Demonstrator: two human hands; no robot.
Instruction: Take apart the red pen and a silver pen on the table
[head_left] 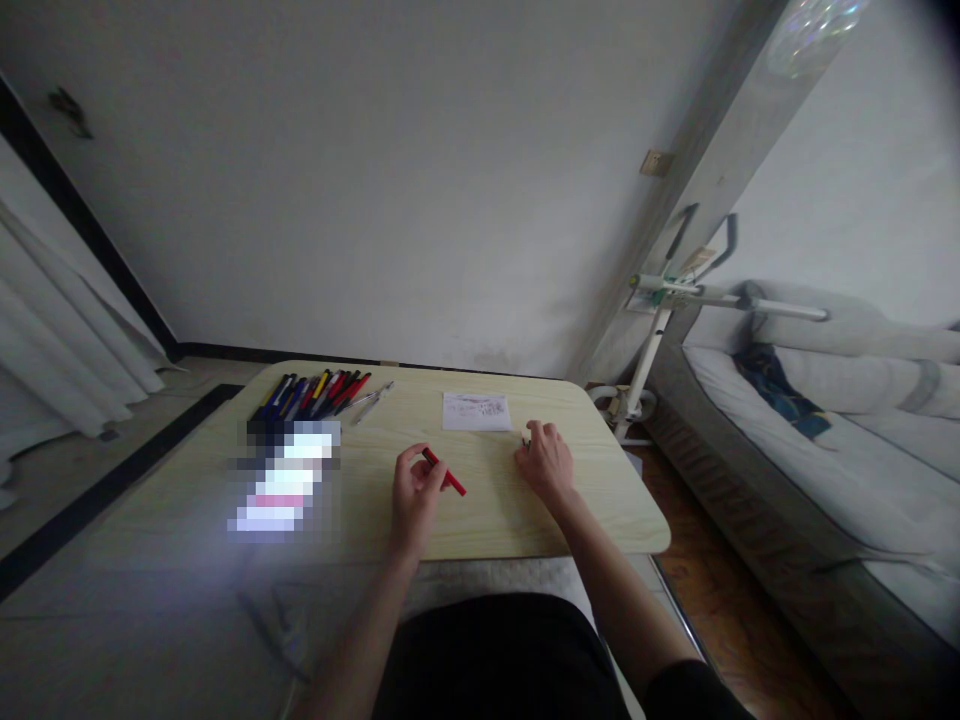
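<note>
My left hand (pixel 415 492) is closed around a red pen (pixel 448 476), held over the middle of the light wooden table (pixel 487 520). My right hand (pixel 546 459) rests on the table to the right, fingers curled on something small and dark that I cannot make out. A white slip of paper with scribbles (pixel 476 411) lies just beyond both hands. A row of several pens and markers (pixel 315 391) in blue, yellow, red and black lies at the table's far left.
A blurred-out patch (pixel 289 480) covers something on the table's left. A metal compass or pen (pixel 373 401) lies beside the markers. An exercise machine (pixel 660 310) and a grey sofa (pixel 825 420) stand to the right. Curtains (pixel 52 350) hang at the left.
</note>
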